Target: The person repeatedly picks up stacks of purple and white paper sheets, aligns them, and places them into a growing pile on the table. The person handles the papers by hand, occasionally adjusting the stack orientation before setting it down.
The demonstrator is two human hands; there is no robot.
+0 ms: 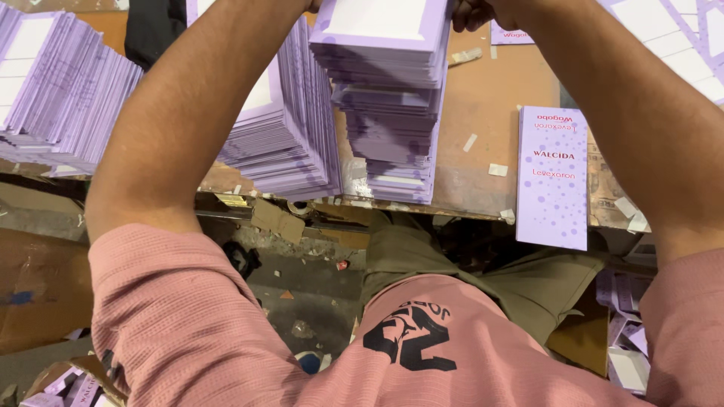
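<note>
Pink ribbed shirt [226, 332] with black print fills the bottom, olive trousers [422, 252] below the counter [483, 98] edge. Both forearms reach up to a tall stack of flat lilac cartons [388, 98] at the counter's near edge. Right hand [471, 11] is at the stack's top right corner, mostly cropped; fingers' state can't be told. Left hand is out of frame. Second leaning stack [290, 143] sits just left, a third pile [53, 90] far left. One single dotted lilac carton [553, 177] lies to the right, overhanging the edge.
</note>
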